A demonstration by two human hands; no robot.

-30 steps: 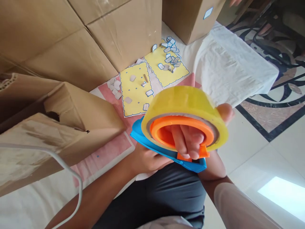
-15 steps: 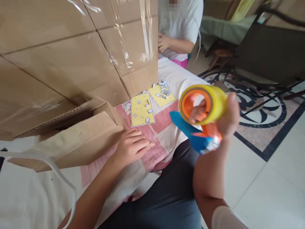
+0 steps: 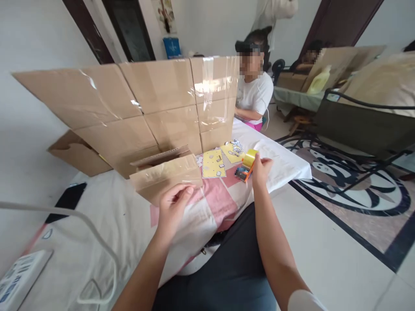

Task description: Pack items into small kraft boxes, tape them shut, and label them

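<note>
My right hand (image 3: 260,168) grips a tape dispenser (image 3: 249,166) with a yellow roll, an orange frame and a blue part, above the far right of the cloth-covered table. My left hand (image 3: 175,203) is in front of a small cardboard box (image 3: 168,175). Its fingers curl in with the thumb against them; whether anything is between them I cannot make out. Two yellow printed sheets (image 3: 214,170) with small pale pieces on them lie just left of the dispenser.
A tall taped cardboard partition (image 3: 168,103) stands behind the box. Beyond it sits a person in a white shirt (image 3: 261,93). A white cable (image 3: 97,233) arcs over the cloth at left, near a power strip (image 3: 22,280). A dark folding chair (image 3: 363,131) stands at right.
The view has tilted up and shows more of the room. My right hand has carried the tape dispenser away from me, over the table. My left hand has turned and curled its fingers.
</note>
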